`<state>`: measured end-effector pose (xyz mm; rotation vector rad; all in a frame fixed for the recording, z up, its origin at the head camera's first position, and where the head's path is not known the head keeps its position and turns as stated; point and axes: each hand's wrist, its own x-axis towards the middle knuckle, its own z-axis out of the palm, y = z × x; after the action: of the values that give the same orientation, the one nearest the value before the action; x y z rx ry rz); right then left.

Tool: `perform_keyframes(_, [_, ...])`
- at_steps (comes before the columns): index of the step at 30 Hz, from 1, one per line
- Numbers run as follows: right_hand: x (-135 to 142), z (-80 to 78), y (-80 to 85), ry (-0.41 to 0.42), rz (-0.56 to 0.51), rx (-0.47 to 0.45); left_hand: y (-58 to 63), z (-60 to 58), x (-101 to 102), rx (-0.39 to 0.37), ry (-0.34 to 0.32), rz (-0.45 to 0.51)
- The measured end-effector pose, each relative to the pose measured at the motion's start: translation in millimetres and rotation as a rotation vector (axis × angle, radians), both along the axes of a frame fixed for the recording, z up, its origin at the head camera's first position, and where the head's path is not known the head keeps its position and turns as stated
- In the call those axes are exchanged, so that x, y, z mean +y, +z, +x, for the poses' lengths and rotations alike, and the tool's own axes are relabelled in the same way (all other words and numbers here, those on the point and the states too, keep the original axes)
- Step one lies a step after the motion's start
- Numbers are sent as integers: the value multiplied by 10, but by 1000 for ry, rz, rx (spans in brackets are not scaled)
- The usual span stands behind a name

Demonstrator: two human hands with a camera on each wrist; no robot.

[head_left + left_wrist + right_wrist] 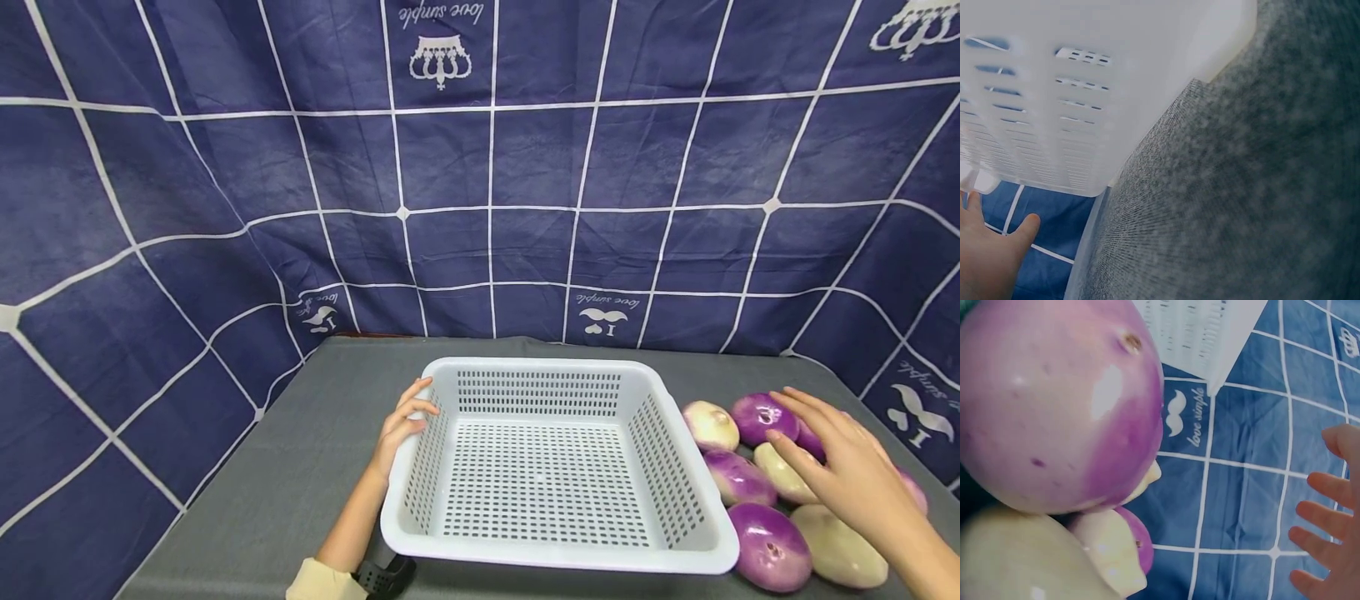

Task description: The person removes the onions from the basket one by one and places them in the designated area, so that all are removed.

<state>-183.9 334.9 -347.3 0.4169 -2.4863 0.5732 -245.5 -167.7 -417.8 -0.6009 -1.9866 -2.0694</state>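
Observation:
A white perforated plastic basket [558,560] stands on the grey-covered table with nothing in it. My left hand [397,429] is at its left rim, fingers spread and resting over the edge. In the left wrist view that thumb [1027,230] stands apart from the basket's slotted side [1041,119]. To the basket's right lies a group of purple and cream turnips [770,546]. Over their right part reaches my right hand [851,471], fingers extended and holding nothing. A large turnip [1060,406] fills much of the right wrist view, apart from the fingers.
A dark blue cloth [540,167] with white grid lines hangs behind the table and along both sides. The grey table cover [300,467] extends left of the basket. Several turnips lie close against one another beside the basket's right wall.

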Motion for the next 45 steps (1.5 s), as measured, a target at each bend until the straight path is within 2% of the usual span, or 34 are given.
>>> perform_keyframes(4, [-32, -104, 69, -60, 130, -80, -3, 4, -3, 16, 5, -3])
perform_keyframes(10, [-60, -226, 132, -155, 295, -312, -10, -6, -1, 16, -2, -10])
perform_keyframes(14, [-68, -299, 127, -119, 310, -416, -22, -18, 14, 20, 2, -8])
perform_keyframes(20, [-94, -304, 48, -183, 281, -518, -40, -41, 35, 66, -3, -46])
perform_keyframes(24, [-85, -261, 5, -195, 280, -529, -42, -44, 50, 73, -15, -35])
perform_keyframes(29, [-49, -210, -88, -192, 266, -516, -34, -49, 43, 59, 0, -51])
perform_keyframes(36, [-45, -221, -131, -173, 212, -508, -36, -33, 2, 25, 18, -62])
perform_keyframes(42, [-97, -210, -142, -164, 191, -478, -41, 6, -82, 81, 32, -104])
perform_keyframes(45, [-107, -198, -158, -156, 193, -459, -16, 54, -142, 93, 80, -118])
